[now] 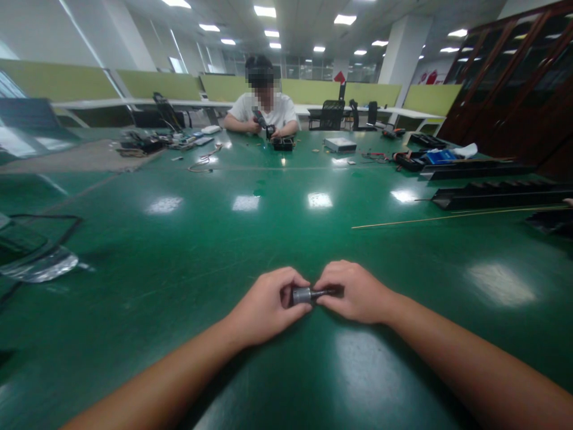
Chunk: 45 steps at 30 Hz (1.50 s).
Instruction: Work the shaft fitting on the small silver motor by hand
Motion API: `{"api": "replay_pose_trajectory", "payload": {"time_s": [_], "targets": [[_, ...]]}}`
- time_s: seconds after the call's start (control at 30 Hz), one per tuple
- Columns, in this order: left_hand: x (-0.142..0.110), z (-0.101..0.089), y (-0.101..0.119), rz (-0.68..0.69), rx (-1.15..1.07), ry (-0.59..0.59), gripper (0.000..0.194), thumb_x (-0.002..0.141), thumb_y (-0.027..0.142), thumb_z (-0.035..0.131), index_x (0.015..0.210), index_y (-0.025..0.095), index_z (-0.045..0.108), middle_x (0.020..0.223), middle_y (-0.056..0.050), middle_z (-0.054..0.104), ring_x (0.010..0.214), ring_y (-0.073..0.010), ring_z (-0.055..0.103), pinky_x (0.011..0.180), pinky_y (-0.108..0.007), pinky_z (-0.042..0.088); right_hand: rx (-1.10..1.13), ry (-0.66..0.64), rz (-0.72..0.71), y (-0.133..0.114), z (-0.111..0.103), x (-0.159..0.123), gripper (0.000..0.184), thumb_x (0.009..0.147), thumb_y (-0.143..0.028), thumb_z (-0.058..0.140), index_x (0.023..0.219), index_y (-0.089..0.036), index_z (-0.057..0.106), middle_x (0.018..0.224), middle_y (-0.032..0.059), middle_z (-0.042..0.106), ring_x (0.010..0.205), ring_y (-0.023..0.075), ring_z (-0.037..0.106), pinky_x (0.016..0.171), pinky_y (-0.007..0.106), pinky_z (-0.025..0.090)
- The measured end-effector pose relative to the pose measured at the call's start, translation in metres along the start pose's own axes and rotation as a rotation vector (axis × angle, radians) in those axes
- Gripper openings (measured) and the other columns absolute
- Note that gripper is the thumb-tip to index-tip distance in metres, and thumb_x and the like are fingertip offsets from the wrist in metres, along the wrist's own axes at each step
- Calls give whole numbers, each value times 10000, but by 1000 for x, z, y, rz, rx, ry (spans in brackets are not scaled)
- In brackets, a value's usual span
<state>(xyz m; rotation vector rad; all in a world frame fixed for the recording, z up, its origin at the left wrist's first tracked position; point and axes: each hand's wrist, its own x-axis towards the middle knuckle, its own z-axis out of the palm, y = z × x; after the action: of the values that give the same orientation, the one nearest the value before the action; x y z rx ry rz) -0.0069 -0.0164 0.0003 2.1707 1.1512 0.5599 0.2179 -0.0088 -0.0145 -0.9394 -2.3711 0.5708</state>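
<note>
Just above the green tabletop, my left hand (274, 306) is closed around a small grey metal cylinder (302, 295), thumb below and fingers above. A thin dark shaft (320, 293) sticks out of the cylinder's right end, in line with it. My right hand (353, 291) pinches this shaft between thumb and fingertips; its far end is hidden in the hand. Whether cylinder and shaft are one piece or two, I cannot tell.
Across the green table (201, 239) sits a person (264, 110) with a power tool over a black part. A clear plastic container (38, 263) stands left. Black metal strips (501, 194) and a thin yellow rod (403, 221) lie right; a silver box (340, 145) is farther back.
</note>
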Motion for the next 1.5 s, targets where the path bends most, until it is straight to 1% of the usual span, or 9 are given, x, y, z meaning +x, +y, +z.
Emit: {"api": "replay_pose_trajectory", "payload": {"time_s": [0.3, 0.5, 0.77, 1.17, 1.33, 1.5], "targets": [[3, 0, 0, -11, 5, -13, 196, 772, 246, 717, 944, 177, 656, 779, 8, 611, 624, -132, 559, 582, -232, 406, -6, -13, 19, 3, -6, -3, 107, 793, -221, 705, 890, -181, 730, 807, 28, 702, 768, 165, 612, 741, 298, 435], [3, 0, 0, -12, -7, -18, 199, 772, 237, 711, 950, 170, 651, 772, 8, 602, 622, -130, 554, 583, -232, 408, -6, -21, 18, 5, -9, -4, 115, 791, -214, 701, 898, -186, 730, 820, 30, 711, 789, 169, 618, 765, 302, 437], [2, -1, 1, -12, -6, -14, 192, 774, 240, 709, 942, 168, 650, 761, 9, 601, 621, -130, 557, 590, -231, 408, -8, -28, 47, 5, -15, -5, 92, 762, -186, 707, 852, -180, 725, 778, 24, 693, 746, 162, 603, 743, 301, 433], [1, -1, 0, -16, -1, -30, 202, 787, 249, 703, 963, 169, 646, 776, 3, 608, 617, -128, 550, 581, -227, 409, -32, -36, 14, 15, -23, -8, 80, 759, -192, 712, 838, -184, 723, 775, 30, 699, 765, 169, 632, 774, 309, 456], [0, -1, -1, -7, 12, -31, 202, 791, 256, 705, 961, 166, 645, 781, 0, 609, 627, -130, 550, 588, -229, 405, -51, -52, 24, 17, -28, -9, 92, 744, -163, 702, 831, -179, 727, 775, 29, 695, 761, 167, 635, 749, 298, 458], [-1, -1, 0, -11, 3, -26, 202, 792, 257, 704, 961, 165, 641, 778, 2, 609, 623, -128, 551, 585, -226, 405, -19, -58, 75, 20, -34, -11, 75, 740, -146, 686, 800, -165, 727, 755, 28, 689, 696, 144, 625, 654, 254, 461]]}}
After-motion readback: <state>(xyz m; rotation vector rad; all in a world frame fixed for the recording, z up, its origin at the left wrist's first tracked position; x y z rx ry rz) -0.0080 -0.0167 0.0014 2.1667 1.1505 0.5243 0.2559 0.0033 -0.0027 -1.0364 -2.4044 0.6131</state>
